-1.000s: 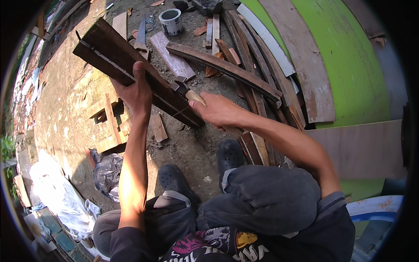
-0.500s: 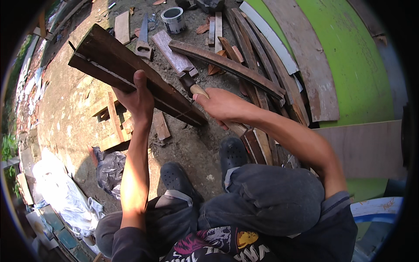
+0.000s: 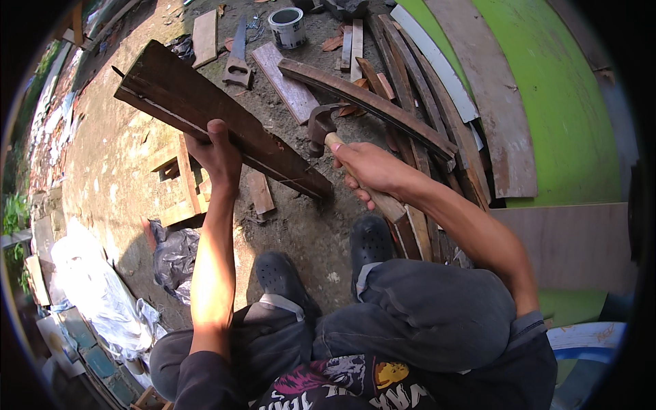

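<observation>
A long dark wooden beam (image 3: 198,99) slants from the upper left to the ground in front of my shoes. My left hand (image 3: 219,164) is closed around its near side, thumb up along the wood. What looks like a nail (image 3: 117,70) juts from the raised end. Just right of the beam's lower part, apart from it, hangs the rusty head of a claw hammer (image 3: 319,131). My right hand (image 3: 374,168) grips its pale wooden handle close to the head.
Beyond the beam lie a handsaw (image 3: 238,65), a paint can (image 3: 287,29) and a loose board (image 3: 285,82). Long planks (image 3: 417,96) and green panels (image 3: 540,109) fill the right. Left are a wooden frame (image 3: 184,178), a black plastic bag (image 3: 176,260) and white sheeting (image 3: 102,294).
The hammer has moved right, away from the beam, and its head has turned so the claw shows. My left hand keeps its hold on the beam. The whole view has shifted slightly.
</observation>
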{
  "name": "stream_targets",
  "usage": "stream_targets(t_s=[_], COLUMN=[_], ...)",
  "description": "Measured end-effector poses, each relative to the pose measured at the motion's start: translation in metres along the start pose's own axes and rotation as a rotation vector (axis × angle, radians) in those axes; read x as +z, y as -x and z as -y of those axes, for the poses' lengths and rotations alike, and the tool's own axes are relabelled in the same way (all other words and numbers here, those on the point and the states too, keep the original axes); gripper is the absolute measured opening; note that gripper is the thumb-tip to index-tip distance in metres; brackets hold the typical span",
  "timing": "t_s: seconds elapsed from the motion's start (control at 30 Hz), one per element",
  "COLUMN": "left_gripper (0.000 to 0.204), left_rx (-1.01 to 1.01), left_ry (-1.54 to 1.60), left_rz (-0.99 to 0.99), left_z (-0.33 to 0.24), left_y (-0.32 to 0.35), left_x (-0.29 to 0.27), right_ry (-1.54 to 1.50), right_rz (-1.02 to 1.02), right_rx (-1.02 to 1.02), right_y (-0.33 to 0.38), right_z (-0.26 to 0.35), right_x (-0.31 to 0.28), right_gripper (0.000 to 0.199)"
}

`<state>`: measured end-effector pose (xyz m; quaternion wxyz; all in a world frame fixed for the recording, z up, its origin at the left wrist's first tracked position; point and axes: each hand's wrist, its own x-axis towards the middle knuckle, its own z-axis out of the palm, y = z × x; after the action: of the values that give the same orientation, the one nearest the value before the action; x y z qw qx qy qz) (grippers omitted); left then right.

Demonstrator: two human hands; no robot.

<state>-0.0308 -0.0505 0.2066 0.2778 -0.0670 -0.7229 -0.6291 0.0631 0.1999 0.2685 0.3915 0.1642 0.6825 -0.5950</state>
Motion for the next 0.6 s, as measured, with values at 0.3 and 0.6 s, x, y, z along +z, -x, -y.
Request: stream_targets(t_s=[0.3,0.6], left_gripper=[0.084,0.065], left_rx=[-0.341,-0.539], left_ry=[0.606,0.540], left_rz=[0.270,-0.224], left_z=[0.037,0.064], left_y=[-0.042,-0.041], left_x=[-0.046,-0.073], right_ry=[-0.004,0.101], right_rz=[-0.049,-0.036], right_rx=[-0.112,-0.059], right_y=[-0.004,-0.016], right_z=[-0.007,-0.038], right_x=[-0.008,-0.003], right_gripper=[0.029,0.019])
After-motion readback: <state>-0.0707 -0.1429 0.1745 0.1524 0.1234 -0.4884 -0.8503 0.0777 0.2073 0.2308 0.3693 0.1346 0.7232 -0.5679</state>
